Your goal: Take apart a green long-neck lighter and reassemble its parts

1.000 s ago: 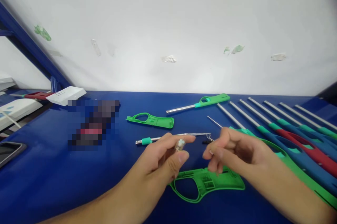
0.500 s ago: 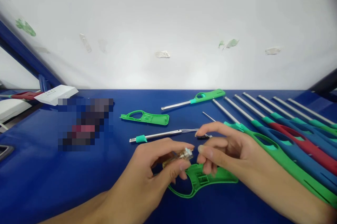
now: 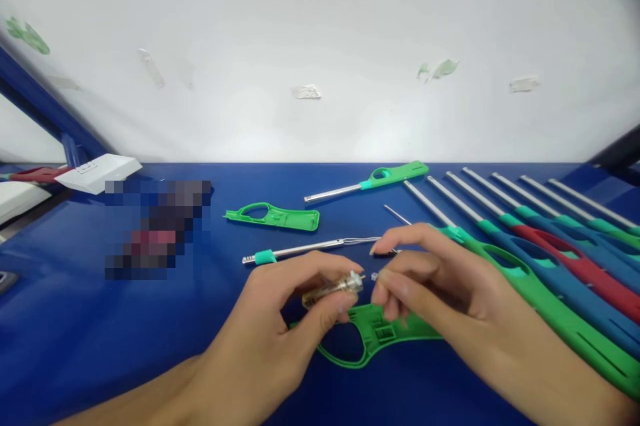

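My left hand (image 3: pixel 280 326) pinches a small see-through amber lighter fuel tank (image 3: pixel 327 289) between thumb and fingers. A pale valve and a thin tip stick out of its right end. Just right of that tip, my right hand (image 3: pixel 435 286) holds a tiny clear piece (image 3: pixel 375 277) between thumb and fingertip, apart from the tank. Under both hands lies a green handle half (image 3: pixel 407 331), its inner side up. Behind them rests a metal lighter tube (image 3: pixel 310 248) with a teal collar and a wire. A small dark part beside the right index finger is mostly hidden.
Another green handle half (image 3: pixel 295 219) and a whole green lighter (image 3: pixel 400 176) lie farther back. Several green, blue and red lighters (image 3: pixel 575 266) are lined up at right. A thin metal rod (image 3: pixel 397 214) lies near them. At left are a white box (image 3: pixel 100 173) and a pixelated dark object (image 3: pixel 170 219).
The tiny clear piece now shows at my right fingertips, beside the tank's end. The tank sits slightly farther left and shows more of its body. The whole view has shifted a little.
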Demonstrator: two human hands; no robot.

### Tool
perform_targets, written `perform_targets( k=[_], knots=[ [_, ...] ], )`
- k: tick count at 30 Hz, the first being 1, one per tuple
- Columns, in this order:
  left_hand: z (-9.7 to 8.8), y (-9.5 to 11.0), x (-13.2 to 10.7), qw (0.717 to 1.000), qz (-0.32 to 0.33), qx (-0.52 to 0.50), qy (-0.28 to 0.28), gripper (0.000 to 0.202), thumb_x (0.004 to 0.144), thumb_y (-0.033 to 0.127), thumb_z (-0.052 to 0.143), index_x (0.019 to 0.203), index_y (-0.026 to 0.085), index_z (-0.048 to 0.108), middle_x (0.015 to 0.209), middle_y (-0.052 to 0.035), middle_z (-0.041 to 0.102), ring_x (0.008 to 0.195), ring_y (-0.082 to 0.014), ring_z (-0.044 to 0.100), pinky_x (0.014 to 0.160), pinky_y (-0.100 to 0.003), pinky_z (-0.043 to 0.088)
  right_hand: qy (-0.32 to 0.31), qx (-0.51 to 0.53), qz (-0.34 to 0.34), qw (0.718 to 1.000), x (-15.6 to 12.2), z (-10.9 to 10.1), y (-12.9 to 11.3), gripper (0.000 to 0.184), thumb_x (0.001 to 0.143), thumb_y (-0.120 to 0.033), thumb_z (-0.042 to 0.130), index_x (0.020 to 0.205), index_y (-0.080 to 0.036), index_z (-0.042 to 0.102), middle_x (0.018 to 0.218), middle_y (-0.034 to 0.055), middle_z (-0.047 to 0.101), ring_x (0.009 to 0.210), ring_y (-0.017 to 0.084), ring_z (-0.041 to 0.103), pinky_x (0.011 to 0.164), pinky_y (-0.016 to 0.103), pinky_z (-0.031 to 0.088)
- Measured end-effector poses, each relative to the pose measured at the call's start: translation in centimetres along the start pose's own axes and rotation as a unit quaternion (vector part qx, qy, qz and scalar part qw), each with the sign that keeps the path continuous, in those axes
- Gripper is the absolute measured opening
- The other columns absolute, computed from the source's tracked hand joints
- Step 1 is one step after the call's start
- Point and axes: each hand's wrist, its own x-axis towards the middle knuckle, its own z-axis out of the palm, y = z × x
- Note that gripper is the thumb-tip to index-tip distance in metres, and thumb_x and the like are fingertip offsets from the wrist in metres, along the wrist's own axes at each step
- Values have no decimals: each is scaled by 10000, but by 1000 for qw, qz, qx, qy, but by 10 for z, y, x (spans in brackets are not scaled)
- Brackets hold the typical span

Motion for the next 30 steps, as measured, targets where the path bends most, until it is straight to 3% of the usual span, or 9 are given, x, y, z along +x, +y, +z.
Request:
perform_targets(
  k=[5,9,12,17,20,24,27,30],
  knots=[
    [-3,-1,-1,999,-4,50,20,119,1156,336,713,1156,345,832,974,67,812,839,-130,723,805,-234,586,-4,-137,-42,990,8,-13,7,186,1149,-467,668,1100,-411,838,1052,-83,907,917,182,885,579,254,545],
    [0,-5,-3,997,-15,76,-2,172,1179,373,661,1147,323,822,963,37,774,805,-156,656,716,-263,540,-14,-190,-56,980,11,-19,17,216,1162,-442,637,1191,-425,850,952,-113,890,765,165,854,532,285,524],
    [1,-7,-4,997,-16,73,-5,206,1200,418,628,1170,329,811,955,34,749,800,-161,636,702,-269,531,-6,-208,-71,976,12,-20,24,185,1142,-403,683,1195,-405,860,964,-103,880,775,139,832,659,272,591],
    [-2,-7,-3,998,-19,62,0,173,1195,405,651,1172,336,808,957,44,760,829,-157,678,760,-273,567,-45,-224,-94,969,18,-22,31,114,1121,-279,760,1080,-298,864,915,-53,773,636,112,636,635,269,514],
    [-3,-6,0,998,-12,54,12,141,1174,371,683,1147,340,817,1002,49,787,857,-145,710,803,-265,588,-57,-233,-103,965,20,-23,33,165,1169,-265,777,1015,-209,793,908,-31,737,684,126,621,657,268,537],
    [-2,-4,2,999,-9,46,24,112,1128,367,731,1116,318,831,1001,27,809,865,-168,743,826,-292,632,-41,-213,-119,969,17,-19,28,172,1133,-226,824,969,-241,776,831,-78,711,622,101,590,578,221,475],
    [-1,-1,3,999,-24,32,31,201,1084,465,807,1159,284,847,944,-14,816,868,-219,774,821,-342,675,-23,-184,-134,974,13,-13,20,179,1156,-271,809,990,-317,765,791,-139,728,623,77,660,563,173,500],
    [0,2,4,999,-43,12,30,353,1045,568,858,1226,266,859,906,-38,819,889,-259,803,791,-364,697,5,-174,-155,972,9,-9,11,257,1232,-473,735,1006,-354,762,850,-153,785,703,71,743,653,146,575]
  ],
)
